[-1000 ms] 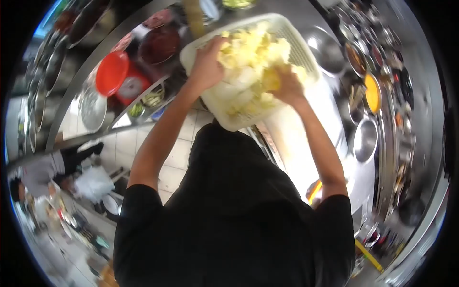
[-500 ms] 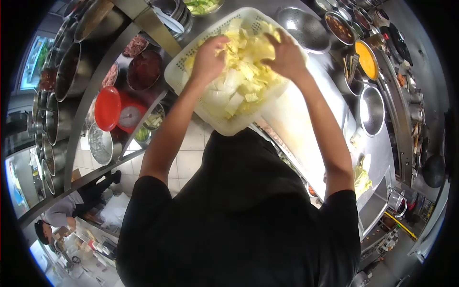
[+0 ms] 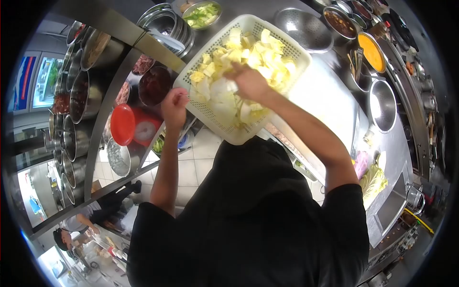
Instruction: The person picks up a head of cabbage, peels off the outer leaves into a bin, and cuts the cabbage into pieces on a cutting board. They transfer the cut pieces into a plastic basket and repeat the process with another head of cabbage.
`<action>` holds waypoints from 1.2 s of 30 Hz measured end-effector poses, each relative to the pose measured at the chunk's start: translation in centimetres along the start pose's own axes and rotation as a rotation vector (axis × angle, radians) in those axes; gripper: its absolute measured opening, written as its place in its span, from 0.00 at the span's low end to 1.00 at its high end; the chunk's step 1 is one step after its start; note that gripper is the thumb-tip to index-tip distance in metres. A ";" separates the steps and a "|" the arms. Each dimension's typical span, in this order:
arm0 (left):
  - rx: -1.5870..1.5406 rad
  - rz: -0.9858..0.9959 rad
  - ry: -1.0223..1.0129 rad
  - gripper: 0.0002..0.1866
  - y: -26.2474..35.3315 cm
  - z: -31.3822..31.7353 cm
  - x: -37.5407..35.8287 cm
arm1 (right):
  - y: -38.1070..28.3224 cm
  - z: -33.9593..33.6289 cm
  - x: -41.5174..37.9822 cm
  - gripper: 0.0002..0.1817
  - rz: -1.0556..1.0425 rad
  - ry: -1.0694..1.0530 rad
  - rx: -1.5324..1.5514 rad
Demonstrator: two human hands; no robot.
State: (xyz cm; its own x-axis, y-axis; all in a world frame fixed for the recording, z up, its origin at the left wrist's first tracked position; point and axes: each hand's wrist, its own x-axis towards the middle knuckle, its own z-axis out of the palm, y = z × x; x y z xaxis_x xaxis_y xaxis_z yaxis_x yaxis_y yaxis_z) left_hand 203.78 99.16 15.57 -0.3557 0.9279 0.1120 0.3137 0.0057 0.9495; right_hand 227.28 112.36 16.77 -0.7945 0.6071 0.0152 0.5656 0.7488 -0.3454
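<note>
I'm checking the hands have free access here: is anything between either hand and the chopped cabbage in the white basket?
Nothing visible. The right hand is already in the pale yellow chopped cabbage, and the left hand is at the rim of the white perforated plastic basket, with nothing between it and the cabbage.

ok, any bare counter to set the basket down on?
Bare white board right of the basket, bordered by steel bowls. Steel counter beyond holds cabbage scraps. Crowded: sauce pots along the back, stacked bowls left.
</note>
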 end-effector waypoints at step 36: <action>1.219 0.099 -0.872 0.22 0.8 8.0 4.4 | 1.5 2.8 -2.0 0.15 0.119 0.096 -0.287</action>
State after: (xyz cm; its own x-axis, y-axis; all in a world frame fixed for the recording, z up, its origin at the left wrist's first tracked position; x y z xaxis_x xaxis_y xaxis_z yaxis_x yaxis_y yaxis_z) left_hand 209.50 106.25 14.52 0.1941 0.8655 -0.4618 0.9809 -0.1773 0.0799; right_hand 229.06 111.54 13.59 -0.7022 0.7071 0.0833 0.7035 0.7070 -0.0719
